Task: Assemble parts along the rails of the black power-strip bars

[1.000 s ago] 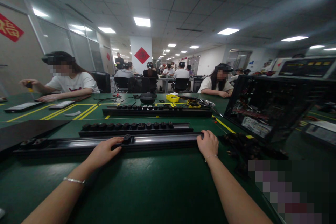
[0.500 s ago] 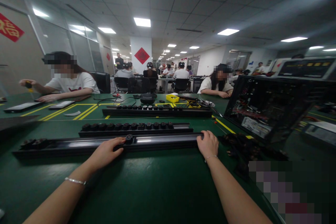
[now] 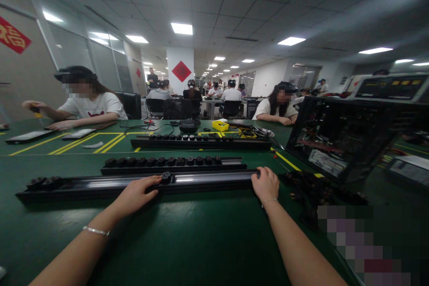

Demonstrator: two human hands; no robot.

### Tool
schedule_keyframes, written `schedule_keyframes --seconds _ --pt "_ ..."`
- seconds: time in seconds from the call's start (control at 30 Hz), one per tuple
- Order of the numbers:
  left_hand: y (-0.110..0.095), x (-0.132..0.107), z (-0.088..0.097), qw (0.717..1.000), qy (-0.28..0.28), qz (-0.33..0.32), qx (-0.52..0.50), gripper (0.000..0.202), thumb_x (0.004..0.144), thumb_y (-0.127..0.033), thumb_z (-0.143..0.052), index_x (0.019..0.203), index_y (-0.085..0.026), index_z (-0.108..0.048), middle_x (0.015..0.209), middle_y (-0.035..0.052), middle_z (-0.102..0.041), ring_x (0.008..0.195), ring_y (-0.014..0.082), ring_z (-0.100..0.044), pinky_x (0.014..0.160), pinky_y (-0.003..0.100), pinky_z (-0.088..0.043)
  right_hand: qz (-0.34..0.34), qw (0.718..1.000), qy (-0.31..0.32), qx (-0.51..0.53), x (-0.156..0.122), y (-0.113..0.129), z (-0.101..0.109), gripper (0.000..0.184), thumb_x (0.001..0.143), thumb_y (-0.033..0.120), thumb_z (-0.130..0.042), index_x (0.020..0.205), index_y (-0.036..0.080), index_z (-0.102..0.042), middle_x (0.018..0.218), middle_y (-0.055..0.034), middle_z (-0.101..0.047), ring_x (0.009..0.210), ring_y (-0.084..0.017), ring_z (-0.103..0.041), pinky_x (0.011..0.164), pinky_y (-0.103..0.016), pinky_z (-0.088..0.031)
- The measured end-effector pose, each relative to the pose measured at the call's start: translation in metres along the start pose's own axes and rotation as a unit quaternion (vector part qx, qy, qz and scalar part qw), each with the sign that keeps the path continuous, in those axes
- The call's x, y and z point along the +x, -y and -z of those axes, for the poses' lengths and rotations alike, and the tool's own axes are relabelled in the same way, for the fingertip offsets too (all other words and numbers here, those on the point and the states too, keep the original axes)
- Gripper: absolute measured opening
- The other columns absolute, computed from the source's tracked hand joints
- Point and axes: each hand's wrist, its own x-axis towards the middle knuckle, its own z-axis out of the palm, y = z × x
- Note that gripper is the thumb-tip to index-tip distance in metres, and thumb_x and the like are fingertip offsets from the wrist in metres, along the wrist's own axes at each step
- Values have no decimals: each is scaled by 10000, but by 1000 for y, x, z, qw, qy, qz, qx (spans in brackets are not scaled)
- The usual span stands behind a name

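Note:
A long black rail [image 3: 208,181] with a shiny grey channel lies across the table before me. On its channel, near the middle, sits a small black block [image 3: 166,178]. The fingertips of my left hand [image 3: 137,194] are closed against that block from its left side, the thumb low along the rail's near side. My right hand [image 3: 266,185] grips the rail's right end, its fingers bent over the top. Several more black blocks [image 3: 45,182] sit at the rail's left end. Just behind lies a shorter black rail [image 3: 174,170] carrying a row of round black pieces [image 3: 161,161].
A third black rail [image 3: 201,144] with small parts lies farther back. On the right stand an open computer case [image 3: 335,138] and a heap of dark cables [image 3: 311,192]. A yellow tray [image 3: 220,125] and a black pouch [image 3: 188,125] sit beyond. Two people sit across the green table [image 3: 201,241].
The small black block and the fingertips of my left hand have shifted slightly to the right along the rail. My right hand stays at the rail's end.

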Motion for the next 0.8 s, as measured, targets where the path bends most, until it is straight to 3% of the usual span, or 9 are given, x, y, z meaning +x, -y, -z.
schedule_keyframes --seconds 0.27,0.8 --pt "3 2 -3 1000 -13 -7 -13 470 757 -472 -456 1150 -243 -572 1242 31 -552 1153 217 -481 1035 390 -316 -3 1000 14 2 1 0 1 436 789 326 -362 1165 190 -538 1276 -93 -439 1177 -266 -367 973 -397 -279" --pt "-13 0 2 1000 5 -6 14 475 777 -443 -428 1190 -234 -540 1265 29 -531 1148 198 -487 1017 335 -332 5 1000 -8 -3 1 -2 -2 421 774 296 -391 1146 187 -555 1250 -95 -464 1137 -261 -401 950 -383 -297"
